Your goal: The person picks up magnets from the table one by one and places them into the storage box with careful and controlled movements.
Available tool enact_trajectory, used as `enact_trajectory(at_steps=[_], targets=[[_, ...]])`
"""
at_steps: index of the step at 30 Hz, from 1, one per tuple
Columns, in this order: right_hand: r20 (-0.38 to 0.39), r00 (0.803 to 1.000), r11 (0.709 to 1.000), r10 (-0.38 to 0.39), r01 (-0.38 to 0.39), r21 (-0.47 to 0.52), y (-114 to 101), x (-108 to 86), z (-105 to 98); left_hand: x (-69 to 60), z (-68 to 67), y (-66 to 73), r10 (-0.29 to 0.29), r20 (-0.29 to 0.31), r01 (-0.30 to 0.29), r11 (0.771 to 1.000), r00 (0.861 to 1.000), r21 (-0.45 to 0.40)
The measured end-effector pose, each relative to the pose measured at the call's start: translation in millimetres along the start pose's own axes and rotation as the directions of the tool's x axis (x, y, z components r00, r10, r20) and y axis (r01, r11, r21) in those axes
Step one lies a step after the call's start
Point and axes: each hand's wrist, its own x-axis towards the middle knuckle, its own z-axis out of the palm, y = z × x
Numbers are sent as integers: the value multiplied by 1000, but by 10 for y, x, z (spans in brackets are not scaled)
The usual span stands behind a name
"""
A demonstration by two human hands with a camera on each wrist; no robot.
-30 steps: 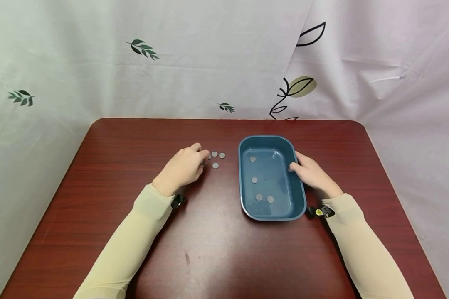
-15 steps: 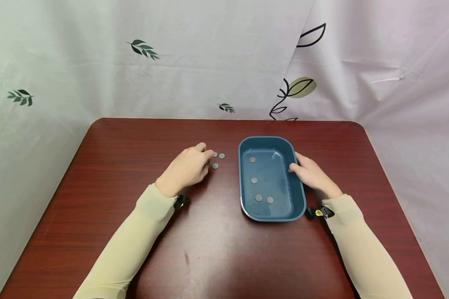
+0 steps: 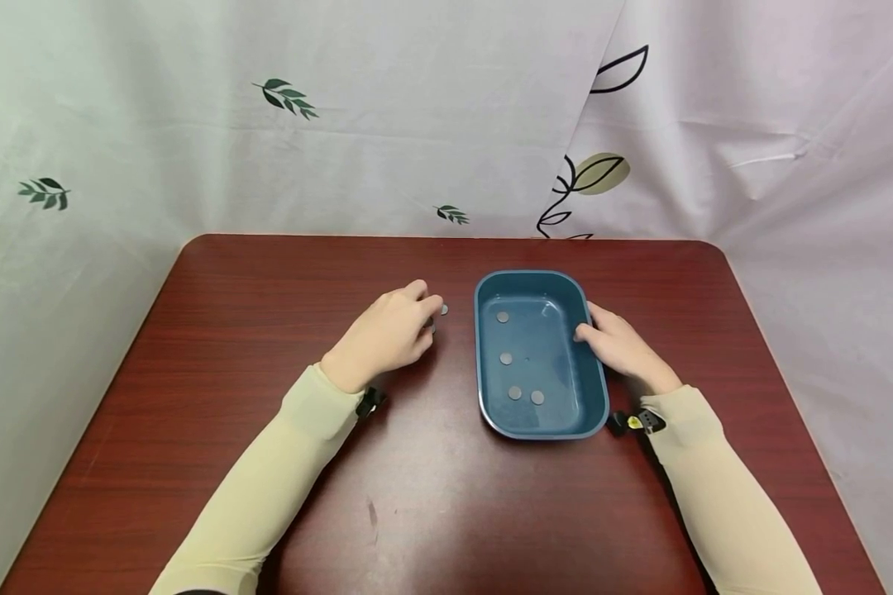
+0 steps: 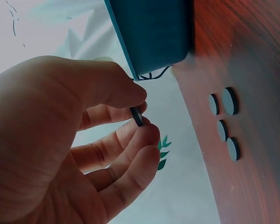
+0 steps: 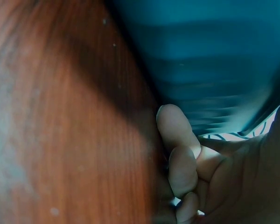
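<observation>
My left hand (image 3: 390,330) is above the table, left of a blue plastic tray (image 3: 554,355). In the left wrist view its thumb and fingertips pinch a small round disc (image 4: 137,116), seen almost edge-on. Several like discs (image 4: 229,101) lie close together on the tabletop; the hand hides most of them in the head view, where one disc (image 3: 444,310) peeks out past the fingers. My right hand (image 3: 625,351) grips the tray's right wall, thumb over the rim and fingers outside. Several grey discs (image 3: 506,359) lie spread on the tray floor.
The reddish-brown wooden table (image 3: 417,512) has rounded far corners. A white cloth (image 3: 372,124) with leaf prints hangs behind it and along the sides. Dark wrist straps (image 3: 370,402) sit at both cuffs.
My left hand has moved right and rises over the loose discs, covering more of them, and now holds a disc. The right hand and tray stay put.
</observation>
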Motion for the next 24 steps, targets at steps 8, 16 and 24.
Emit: enact_trajectory(at_steps=[8,16,24], targets=[[-2,1000,1000,-5,5,-2,3,-5,-3,55,-1,80,29,-8,-29,1000,1000,1],[1,1000,1000,10,-10,-5,-4,6,5,101,11,165,45,-6,-45,999,999,1],[-4,1000,1000,5,-5,-17,-5,0,2,169,21,265,81,-15,-80,997,997,15]])
